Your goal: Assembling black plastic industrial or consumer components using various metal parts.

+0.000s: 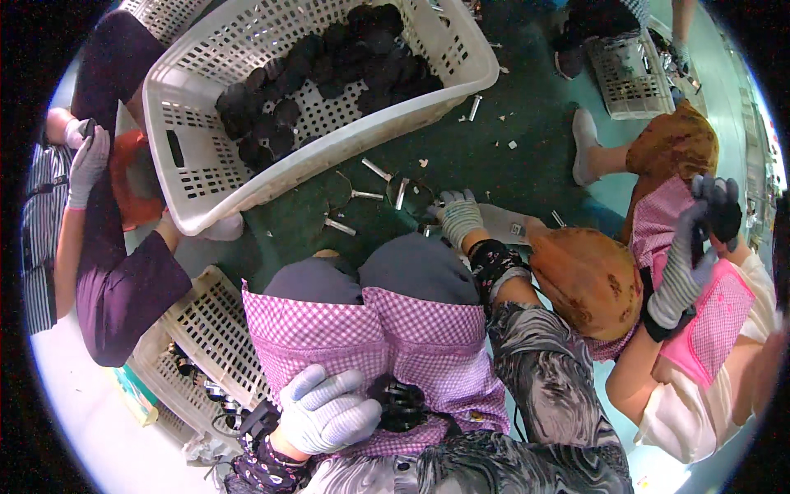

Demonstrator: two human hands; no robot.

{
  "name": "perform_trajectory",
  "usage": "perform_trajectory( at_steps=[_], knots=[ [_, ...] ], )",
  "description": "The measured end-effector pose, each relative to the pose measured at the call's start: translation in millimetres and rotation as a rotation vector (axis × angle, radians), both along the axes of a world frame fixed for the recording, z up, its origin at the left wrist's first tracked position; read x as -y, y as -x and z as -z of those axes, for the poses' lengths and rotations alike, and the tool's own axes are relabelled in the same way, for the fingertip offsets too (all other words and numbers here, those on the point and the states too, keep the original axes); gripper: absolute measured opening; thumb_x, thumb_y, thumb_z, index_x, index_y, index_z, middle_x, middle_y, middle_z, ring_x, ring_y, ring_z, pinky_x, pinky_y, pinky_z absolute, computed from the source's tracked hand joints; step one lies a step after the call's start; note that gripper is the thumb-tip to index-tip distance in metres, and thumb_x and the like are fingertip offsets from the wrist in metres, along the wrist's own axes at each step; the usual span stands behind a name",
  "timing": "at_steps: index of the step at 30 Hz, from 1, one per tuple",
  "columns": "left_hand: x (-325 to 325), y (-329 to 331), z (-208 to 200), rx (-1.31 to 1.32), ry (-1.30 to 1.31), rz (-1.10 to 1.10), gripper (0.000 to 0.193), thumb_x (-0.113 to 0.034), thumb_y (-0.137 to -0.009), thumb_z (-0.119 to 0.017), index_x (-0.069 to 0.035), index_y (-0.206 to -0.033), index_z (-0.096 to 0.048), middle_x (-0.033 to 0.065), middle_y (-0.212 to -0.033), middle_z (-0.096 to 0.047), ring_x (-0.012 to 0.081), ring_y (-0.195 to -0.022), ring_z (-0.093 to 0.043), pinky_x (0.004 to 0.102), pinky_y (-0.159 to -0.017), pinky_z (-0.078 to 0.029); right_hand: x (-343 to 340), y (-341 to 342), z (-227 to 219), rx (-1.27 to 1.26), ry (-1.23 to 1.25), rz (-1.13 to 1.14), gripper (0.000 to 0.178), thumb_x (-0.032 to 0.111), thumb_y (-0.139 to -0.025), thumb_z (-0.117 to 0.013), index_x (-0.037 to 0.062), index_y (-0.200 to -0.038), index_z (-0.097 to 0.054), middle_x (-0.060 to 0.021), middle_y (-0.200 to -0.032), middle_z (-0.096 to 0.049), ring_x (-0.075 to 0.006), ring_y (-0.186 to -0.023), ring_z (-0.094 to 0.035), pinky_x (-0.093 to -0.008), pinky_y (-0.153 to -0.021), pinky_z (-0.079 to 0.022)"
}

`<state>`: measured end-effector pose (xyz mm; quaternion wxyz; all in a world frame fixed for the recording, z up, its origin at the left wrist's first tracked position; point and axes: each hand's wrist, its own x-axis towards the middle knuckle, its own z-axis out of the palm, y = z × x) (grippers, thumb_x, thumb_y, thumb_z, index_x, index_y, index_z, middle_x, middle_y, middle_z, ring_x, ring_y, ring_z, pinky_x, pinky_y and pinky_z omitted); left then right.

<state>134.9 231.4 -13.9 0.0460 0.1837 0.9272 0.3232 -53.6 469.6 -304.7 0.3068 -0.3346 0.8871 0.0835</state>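
My left hand [329,412], in a pale knit glove, is over my lap on the pink checked apron [317,329]. Its fingers curl against a black ribbed part [401,405], whose kind I cannot make out. Beyond my knees my right hand [459,218], in a striped glove, reaches down to the green floor. Its fingers are bent beside a short metal tube [401,194] and a thin dark ring [417,191]; what they grip is hidden. More metal tubes [340,226] lie to the left of that hand.
A large white basket [321,152] with many black rounded pieces [329,62] stands ahead. Low baskets [222,329] are at my left. A person in purple trousers [123,288] sits left; another with gloved hands [683,272] sits close at right. Farther off stands another basket [629,78].
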Motion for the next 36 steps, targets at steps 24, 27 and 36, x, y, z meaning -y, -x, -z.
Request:
perform_trajectory(
  at_steps=[24,27,36],
  knots=[
    [-13,-8,7,-0.174,-0.004,-0.101,0.026,-0.018,-0.061,-0.069,-0.022,-0.085,-0.058,-0.0081,-0.062,-0.053,0.0146,-0.086,-0.059,0.0415,-0.088,-0.041,-19,-25,-81,0.120,1.064,1.132,0.026,0.015,-0.083,-0.056,0.0037,-0.106,-0.050,-0.0113,-0.083,-0.057,-0.0184,-0.074,-0.054,-0.0298,-0.069,-0.044],
    [-11,-9,3,-0.166,-0.019,-0.112,0.021,-0.018,-0.061,-0.069,-0.019,-0.079,-0.060,-0.0050,-0.063,-0.054,0.0154,-0.083,-0.060,0.0414,-0.087,-0.042,9,-47,-203,0.270,1.358,1.216,0.017,0.010,-0.086,-0.051,0.0043,-0.102,-0.052,-0.0013,-0.076,-0.053,-0.0066,-0.070,-0.046,-0.0217,-0.063,-0.039],
    [-19,-29,-36,0.266,-1.015,-0.627,0.030,-0.010,-0.079,-0.062,-0.002,-0.105,-0.052,0.0096,-0.105,-0.056,0.0223,-0.101,-0.053,0.0359,-0.092,-0.039,37,-167,-344,0.947,1.676,0.557,0.023,0.001,-0.084,-0.051,0.0068,-0.106,-0.049,-0.0213,-0.106,-0.055,-0.0150,-0.069,-0.057,-0.0278,-0.058,-0.049]
  ],
)
